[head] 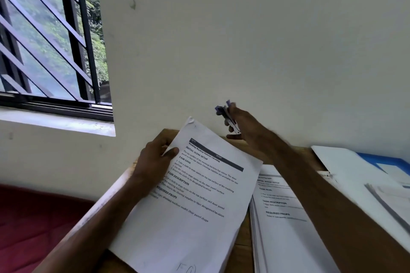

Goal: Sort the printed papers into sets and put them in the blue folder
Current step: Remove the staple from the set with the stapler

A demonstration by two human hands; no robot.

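My left hand (pixel 155 159) grips the upper left edge of a set of printed papers (pixel 193 201), thumb on the top sheet, holding it tilted above the wooden table (pixel 241 248). The set's top left corner is creased. My right hand (pixel 240 125) is raised near the wall and holds a small blue and silver stapler (pixel 227 116). A stack of printed papers (pixel 279 228) lies on the table under my right forearm. The blue folder (pixel 377 159) lies at the right, mostly covered by white sheets (pixel 355 179).
A white wall (pixel 244 40) rises directly behind the table. A barred window (pixel 48 35) with a sill is at the upper left. A dark red cushion surface (pixel 33 228) lies below left of the table.
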